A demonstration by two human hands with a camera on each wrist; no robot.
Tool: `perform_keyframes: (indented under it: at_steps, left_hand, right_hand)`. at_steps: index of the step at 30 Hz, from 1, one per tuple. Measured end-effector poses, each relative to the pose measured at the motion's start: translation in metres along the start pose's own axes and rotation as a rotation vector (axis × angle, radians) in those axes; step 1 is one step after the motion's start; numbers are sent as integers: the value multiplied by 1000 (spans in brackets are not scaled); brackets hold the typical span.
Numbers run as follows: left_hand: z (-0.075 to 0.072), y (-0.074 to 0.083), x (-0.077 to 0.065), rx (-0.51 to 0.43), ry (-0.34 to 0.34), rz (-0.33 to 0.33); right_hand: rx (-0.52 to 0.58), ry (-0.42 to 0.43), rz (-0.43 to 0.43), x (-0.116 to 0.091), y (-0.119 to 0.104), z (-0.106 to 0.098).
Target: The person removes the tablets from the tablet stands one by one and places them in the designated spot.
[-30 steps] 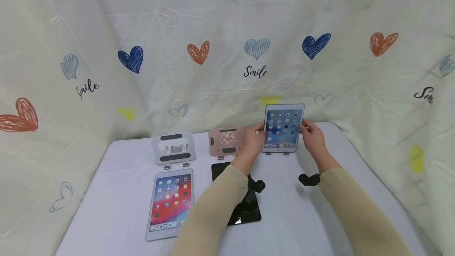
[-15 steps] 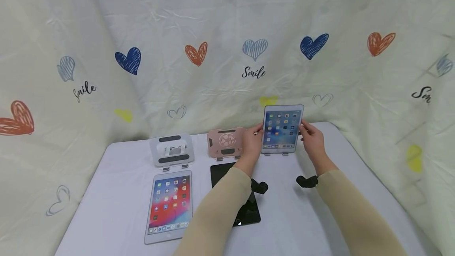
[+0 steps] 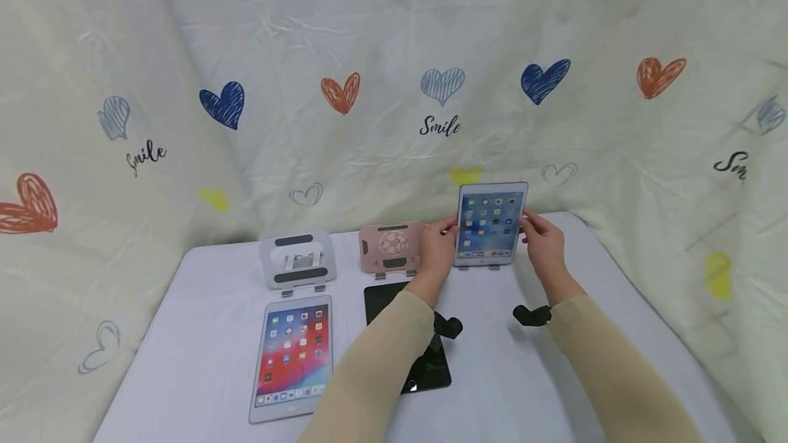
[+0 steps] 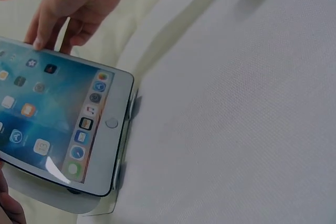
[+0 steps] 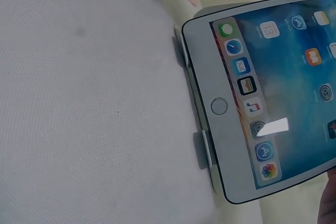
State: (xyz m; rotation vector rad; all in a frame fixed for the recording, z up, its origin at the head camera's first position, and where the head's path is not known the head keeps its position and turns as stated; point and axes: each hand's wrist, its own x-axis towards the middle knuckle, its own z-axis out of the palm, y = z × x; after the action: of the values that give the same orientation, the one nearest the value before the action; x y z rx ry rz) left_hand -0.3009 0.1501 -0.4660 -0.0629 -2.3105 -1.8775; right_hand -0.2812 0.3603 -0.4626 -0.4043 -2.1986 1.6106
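Note:
A white-framed tablet [image 3: 490,224] with a lit home screen stands upright, leaning back, at the back right of the table. Its lower edge sits in the metal hooks of a pale tablet stand [image 4: 58,195], mostly hidden behind it. My left hand [image 3: 436,251] holds the tablet's left edge. At the opposite edge, my right hand [image 3: 544,246] pinches the side between thumb and fingers. The right wrist view shows the home button [image 5: 219,106] and the lower edge against the two hooks. In that view, only a small part of my right hand [image 5: 328,203] appears.
A pink stand [image 3: 391,245] and a white-grey stand [image 3: 298,260] are left of the tablet. Lying flat in front are a white tablet [image 3: 292,354] with a red-blue screen and a black tablet [image 3: 431,368], partly under my left sleeve. A heart-print curtain [image 3: 369,156] hangs behind the white table.
The head view has shifted slightly. Both hands stay at the tablet's side edges, and the tablet keeps its place on the stand.

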Motion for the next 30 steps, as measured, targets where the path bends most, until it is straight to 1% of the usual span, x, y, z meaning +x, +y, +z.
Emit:
perform_keyframes:
  at_steps: [4, 10, 15, 19, 26, 30]
  left_hand:
    - [1, -1, 0, -21, 1, 2]
    - [-1, 3, -2, -53, 13, -6]
    - [-4, 4, -4, -55, -2, -17]
    - [-6, 4, -6, -58, -24, -11]
    - [-13, 5, -11, -60, -65, -17]
    - [-16, 4, -16, -48, -73, -35]
  right_hand:
    - [-6, 3, -6, -3, -4, -2]
    - [2, -7, -15, -5, -6, -5]
    - [5, -22, -32, -6, -9, -9]
    - [-21, -54, -33, -8, -9, -14]
    - [-65, -125, -82, -13, -11, -25]
    - [-124, -181, -59, -17, -13, -30]
